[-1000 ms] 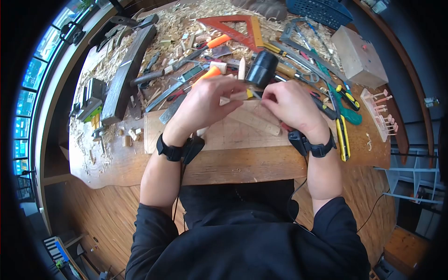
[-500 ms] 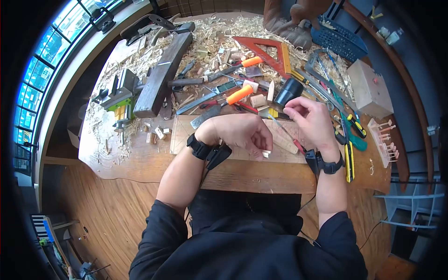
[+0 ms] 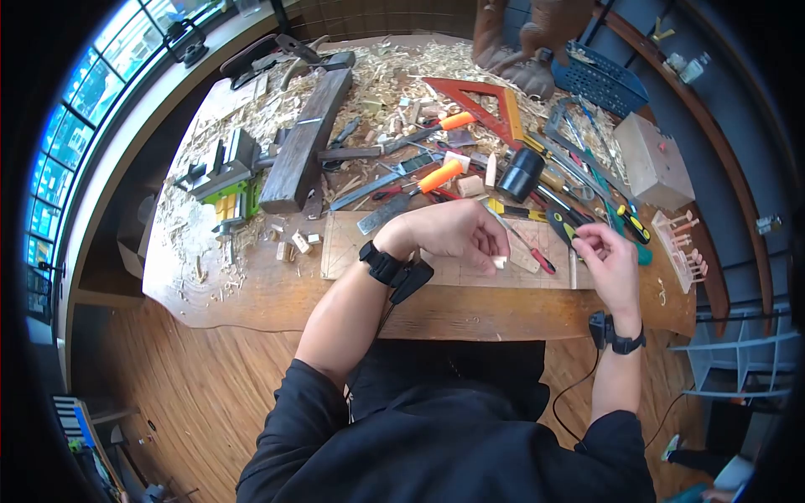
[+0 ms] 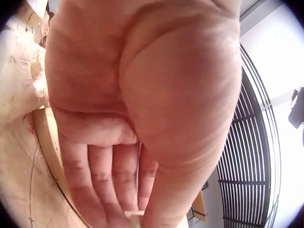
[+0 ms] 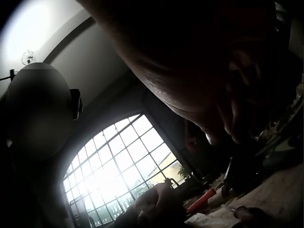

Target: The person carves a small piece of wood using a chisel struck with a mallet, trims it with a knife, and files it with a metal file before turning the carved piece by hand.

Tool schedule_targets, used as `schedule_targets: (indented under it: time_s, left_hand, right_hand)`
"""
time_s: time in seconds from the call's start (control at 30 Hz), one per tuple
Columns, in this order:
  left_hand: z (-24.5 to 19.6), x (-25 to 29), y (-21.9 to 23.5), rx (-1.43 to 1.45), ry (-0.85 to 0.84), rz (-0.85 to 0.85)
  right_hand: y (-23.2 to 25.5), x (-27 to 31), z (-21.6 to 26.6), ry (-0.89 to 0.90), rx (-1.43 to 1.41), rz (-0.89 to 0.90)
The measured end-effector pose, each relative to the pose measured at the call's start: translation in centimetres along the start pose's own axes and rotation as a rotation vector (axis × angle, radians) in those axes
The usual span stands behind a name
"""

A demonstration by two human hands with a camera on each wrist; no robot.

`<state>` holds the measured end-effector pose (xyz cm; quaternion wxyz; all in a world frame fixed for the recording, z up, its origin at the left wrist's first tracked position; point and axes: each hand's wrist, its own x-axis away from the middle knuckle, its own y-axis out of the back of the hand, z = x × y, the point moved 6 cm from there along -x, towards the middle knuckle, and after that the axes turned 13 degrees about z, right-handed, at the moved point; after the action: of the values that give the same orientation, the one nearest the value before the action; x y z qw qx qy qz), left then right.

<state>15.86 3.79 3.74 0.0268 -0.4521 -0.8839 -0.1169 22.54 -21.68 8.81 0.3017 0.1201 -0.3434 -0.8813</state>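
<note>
My left hand (image 3: 453,233) is over the flat wooden board (image 3: 386,277). It pinches a small pale piece of wood (image 3: 500,261) between thumb and fingertips; in the left wrist view only the edge of this wood piece (image 4: 135,214) shows. My right hand (image 3: 610,267) hovers at the board's right end, its fingers loosely bent and nothing visible in them. The fingertips overlap the end of a black and green tool handle (image 3: 560,226). A red-handled screwdriver (image 3: 543,260) lies on the board between the hands. The right wrist view is dark.
Behind the board lie a black mallet head (image 3: 520,174), orange-handled tools (image 3: 440,176) and a red set square (image 3: 478,102) among shavings. A dark wooden plane (image 3: 306,142) and a small vise (image 3: 231,172) stand left. A wooden block (image 3: 658,163) and small pegged rack (image 3: 681,251) stand right.
The hands were close together over the board. They moved apart: the left came nearer the front with the small wood piece, the right shifted right. The head view also shifted.
</note>
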Motion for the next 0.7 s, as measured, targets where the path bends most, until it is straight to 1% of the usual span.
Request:
schedule_targets:
  time_s: [0.07,0.1,0.13,0.2,0.27,0.3,0.4,0.47,0.53,0.6,0.67,0.7]
  left_hand:
    - [-0.6,0.1,1.0,-0.029,-0.107,-0.210]
    - [-0.7,0.1,1.3,-0.039,-0.177,-0.282]
    - [-0.4,0.1,1.7,-0.036,-0.247,-0.345]
    - [-0.6,0.0,2.0,0.022,-0.181,-0.383]
    - [-0.8,-0.1,2.0,0.114,-0.244,-0.443]
    - [-0.6,-0.2,1.9,0.140,-0.241,-0.449]
    - [0.1,-0.4,1.9,0.140,-0.228,-0.448]
    - [-0.2,-0.6,1.8,0.064,-0.241,-0.440]
    - [-0.4,-0.6,1.7,0.025,-0.238,-0.438]
    - [-0.2,-0.5,1.8,-0.001,-0.195,-0.462]
    - [0.0,-0.6,1.8,0.002,-0.199,-0.466]
    - [0.0,-0.5,1.8,-0.001,-0.205,-0.474]
  right_hand:
    - [0.1,2.6,-2.2,-0.006,-0.041,-0.111]
    - [0.0,3.9,-2.6,-0.012,-0.061,-0.163]
    - [0.3,5.1,-2.6,-0.060,-0.019,-0.190]
    - [0.7,7.3,-2.3,-0.037,0.111,-0.289]
    - [0.8,8.9,-3.7,-0.037,0.151,-0.355]
    - [0.9,9.5,-4.0,-0.010,0.173,-0.394]
    - [1.0,10.5,-4.9,-0.033,0.253,-0.417]
    - [1.1,11.0,-5.6,-0.044,0.255,-0.443]
    - [1.2,11.3,-5.9,-0.092,0.325,-0.445]
    - [1.7,11.2,-5.8,-0.119,0.371,-0.440]
    - [1.9,10.9,-5.0,-0.036,0.555,-0.454]
    - [2.1,10.9,-5.5,-0.037,0.552,-0.455]
